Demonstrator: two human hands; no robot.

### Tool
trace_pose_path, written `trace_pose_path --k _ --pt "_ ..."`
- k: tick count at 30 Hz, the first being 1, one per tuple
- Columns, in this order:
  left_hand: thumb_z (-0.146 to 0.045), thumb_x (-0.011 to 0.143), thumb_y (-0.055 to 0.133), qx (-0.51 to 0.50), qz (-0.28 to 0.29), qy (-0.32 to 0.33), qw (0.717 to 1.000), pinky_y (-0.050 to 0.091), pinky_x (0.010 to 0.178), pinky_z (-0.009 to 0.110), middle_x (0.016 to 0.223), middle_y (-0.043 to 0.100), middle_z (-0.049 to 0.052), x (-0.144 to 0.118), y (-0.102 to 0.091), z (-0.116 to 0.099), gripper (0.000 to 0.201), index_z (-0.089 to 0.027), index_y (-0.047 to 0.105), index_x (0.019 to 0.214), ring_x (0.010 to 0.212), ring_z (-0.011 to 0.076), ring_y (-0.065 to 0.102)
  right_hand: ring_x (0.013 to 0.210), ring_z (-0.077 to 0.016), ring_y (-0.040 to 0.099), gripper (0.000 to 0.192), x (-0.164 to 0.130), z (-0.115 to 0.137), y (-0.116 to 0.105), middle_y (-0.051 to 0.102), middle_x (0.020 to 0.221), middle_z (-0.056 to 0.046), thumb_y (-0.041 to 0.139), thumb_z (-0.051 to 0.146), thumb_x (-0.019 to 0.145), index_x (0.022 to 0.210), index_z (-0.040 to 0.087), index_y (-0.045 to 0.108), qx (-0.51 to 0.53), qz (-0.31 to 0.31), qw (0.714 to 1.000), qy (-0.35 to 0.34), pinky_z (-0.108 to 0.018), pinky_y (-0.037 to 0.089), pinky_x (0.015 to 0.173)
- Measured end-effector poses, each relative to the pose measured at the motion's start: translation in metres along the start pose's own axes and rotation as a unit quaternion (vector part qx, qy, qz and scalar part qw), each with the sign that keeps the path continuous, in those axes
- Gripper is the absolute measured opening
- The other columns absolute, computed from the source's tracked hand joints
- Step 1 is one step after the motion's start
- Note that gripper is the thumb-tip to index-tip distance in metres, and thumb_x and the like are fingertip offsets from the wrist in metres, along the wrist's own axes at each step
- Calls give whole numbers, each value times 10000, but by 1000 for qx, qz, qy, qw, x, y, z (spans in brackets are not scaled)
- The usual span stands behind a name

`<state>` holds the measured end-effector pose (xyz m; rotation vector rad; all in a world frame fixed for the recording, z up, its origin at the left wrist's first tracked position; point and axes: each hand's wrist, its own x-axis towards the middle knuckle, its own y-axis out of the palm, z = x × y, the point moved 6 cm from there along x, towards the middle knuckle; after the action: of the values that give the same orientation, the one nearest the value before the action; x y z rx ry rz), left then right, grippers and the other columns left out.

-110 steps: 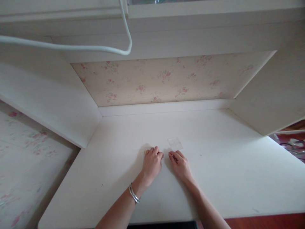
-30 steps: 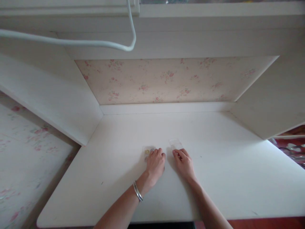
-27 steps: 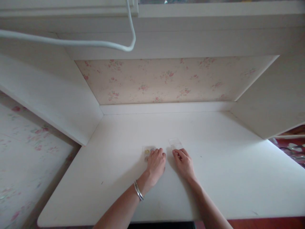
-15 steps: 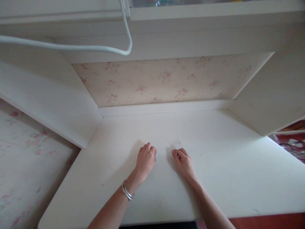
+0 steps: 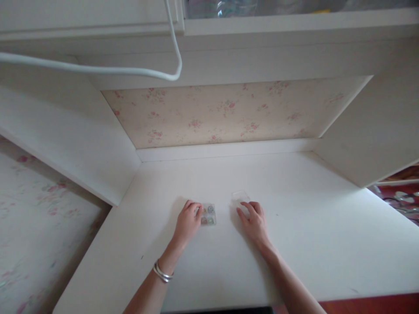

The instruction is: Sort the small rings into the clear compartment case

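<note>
A small clear compartment box (image 5: 209,214) lies flat on the white desk top, with small coloured items in its sections. My left hand (image 5: 189,220), a silver bangle on its wrist, has curled fingers and thumb closed at the box's left edge. Just to the right lies a clear plastic lid (image 5: 240,195), see-through and hard to make out against the desk. Over its near end is my right hand (image 5: 254,221), thumb and index finger spread apart. Its fingertips partly cover the lid, and whether they touch it is unclear.
The white desk (image 5: 183,279) is bounded by side panels and a back strip under floral wallpaper (image 5: 225,109). A white cable or bar (image 5: 108,69) hangs across the upper left. Overhead runs a shelf (image 5: 294,24) with clear bags; red items (image 5: 402,194) sit beyond the right panel.
My left hand has shifted left, uncovering the compartment box that it was hiding. My right thumb and index finger have opened apart above the lid.
</note>
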<state>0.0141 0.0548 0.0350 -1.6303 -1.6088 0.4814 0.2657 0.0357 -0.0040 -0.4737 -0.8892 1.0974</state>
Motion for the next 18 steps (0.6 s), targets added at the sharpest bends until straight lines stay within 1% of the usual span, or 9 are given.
trace_pose_path --k 2,5,7,9,12,14,16,18 --pt "-285 906 445 -36 -5 -22 999 452 766 271 893 597 49 -10 -6 12 226 -178 644 905 832 161 569 978 -247 509 390 3 2 1 536 1083 -98 506 485 848 1126 231 610 -69 9 998 -1 -409 410 833" --pt "-352 901 450 -66 -2 -49 997 447 702 269 831 592 43 -26 -11 24 271 -169 650 899 753 160 558 1053 -283 472 481 12 4 3 490 1220 -107 534 521 822 1221 252 541 -146 34 989 12 -439 382 842" --pt "-377 899 447 -81 1 -63 995 439 683 269 801 582 38 -34 -11 30 294 -165 650 895 716 156 547 1106 -299 450 506 19 5 4 464 1283 -108 530 517 825 1257 254 507 -178 59 982 15 -449 363 860" --pt "-385 896 446 -96 5 -74 993 434 678 268 789 576 37 -39 -10 34 302 -163 650 890 705 154 543 1136 -297 449 490 26 6 6 473 1302 -102 515 489 843 1271 250 494 -195 91 977 13 -445 350 882" --pt "-383 890 452 -115 10 -86 990 429 672 266 790 577 39 -43 -6 39 299 -163 654 881 704 155 541 1098 -259 509 403 33 6 8 555 1241 -86 476 415 881 1235 229 526 -198 138 970 4 -389 362 883" --pt "-383 888 454 -125 16 -90 988 424 667 265 793 577 39 -44 -5 40 298 -163 654 875 701 154 539 1040 -228 558 318 35 9 8 599 1192 -81 427 352 912 1154 213 580 -198 162 967 -17 -347 374 869" --pt "-386 889 456 -137 24 -90 986 422 667 264 799 577 40 -46 -5 41 298 -161 650 871 703 152 537 965 -208 599 296 36 13 4 639 1122 -84 369 299 938 1054 201 622 -207 169 963 -37 -341 368 885" --pt "-390 888 459 -150 29 -88 984 423 668 262 806 579 41 -46 -6 40 299 -158 646 858 706 149 537 895 -204 623 321 37 16 -4 673 1034 -85 331 276 950 996 198 639 -221 156 962 -39 -356 365 895"
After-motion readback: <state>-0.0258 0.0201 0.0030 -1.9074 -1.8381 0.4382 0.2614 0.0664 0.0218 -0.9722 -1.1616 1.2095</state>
